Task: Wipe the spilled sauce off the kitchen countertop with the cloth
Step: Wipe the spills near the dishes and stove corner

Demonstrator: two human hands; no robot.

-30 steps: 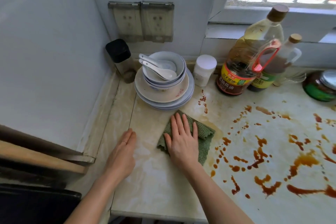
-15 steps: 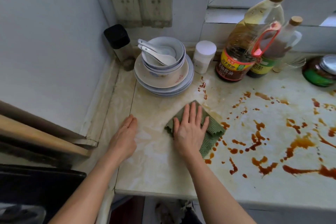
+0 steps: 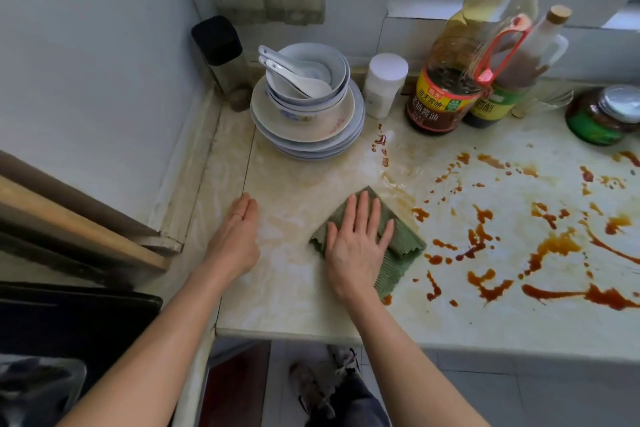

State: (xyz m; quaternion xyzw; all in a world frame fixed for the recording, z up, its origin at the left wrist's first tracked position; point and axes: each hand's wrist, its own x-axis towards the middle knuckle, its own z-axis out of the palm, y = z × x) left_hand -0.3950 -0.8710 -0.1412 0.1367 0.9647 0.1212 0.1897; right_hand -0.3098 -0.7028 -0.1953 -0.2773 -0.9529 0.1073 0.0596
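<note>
KITCHEN CLEAN-UP: A person's right hand (image 3: 353,246) lies flat, fingers straight and spread, on a folded green cloth (image 3: 403,244) at the left edge of the spilled sauce (image 3: 557,246) on a kitchen countertop (image 3: 294,305). The left hand (image 3: 235,239) rests open on the stone beside it, fingers together, holding nothing. The job looks barely begun: a pale smeared patch surrounds the cloth, while nearly all of the brown-red spill stretches away to the right. The stroke is best made with the whole palm bearing down, sweeping right into the drops and gathering them rather than spreading them thin. The cloth will likely need turning to a fresh face as it soaks. Care is wanted toward the back, where a few drops lie just in front of the stack of plates and bowls (image 3: 311,128) and the soy sauce bottle (image 3: 446,104), which a wide sweep could knock. The cloth is ribbed and dull green, folded into a thick pad, with 1 wavy hem showing on its right and a corner poking out past the fingertips. Its near corner touches a spot of sauce, which lies in streaks, blots and fine spatter
</note>
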